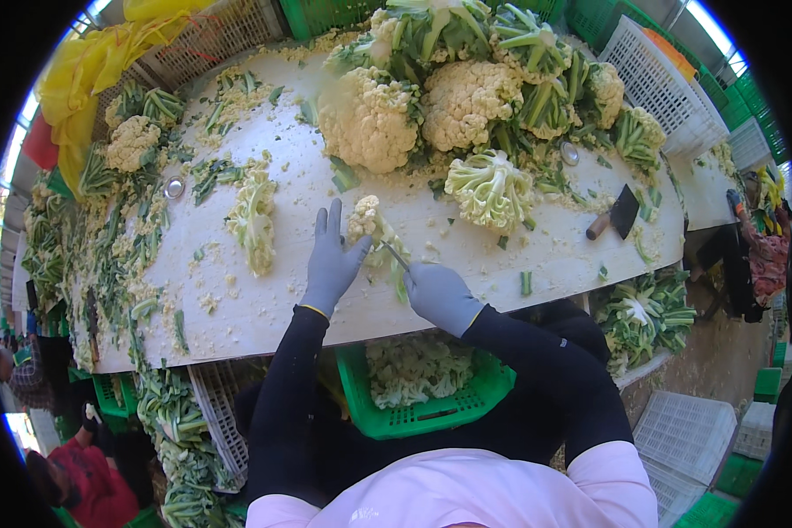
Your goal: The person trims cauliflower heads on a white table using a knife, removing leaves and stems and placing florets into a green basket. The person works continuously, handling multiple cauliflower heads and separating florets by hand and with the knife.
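Note:
My left hand (333,264), in a grey glove, has its fingers apart over the white table (290,290). Its thumb meets the edge of a small cauliflower piece (364,216), and I see no grip on it. In my right hand (439,294), also gloved, a knife (396,255) points up and left across the cut stem. A larger cut cauliflower chunk (252,224) lies left of my left hand. Beyond my right hand sits a cut cauliflower (492,188) with its stem side showing. Behind it are two big whole heads, one cauliflower (369,125) beside another cauliflower (472,102).
A cleaver (617,212) lies on the right of the table. Leaf trimmings (115,244) cover the left side. A green basket (429,426) of florets sits at my lap, under the table edge. White crates (663,86) stand at the back right. Other people work at both sides.

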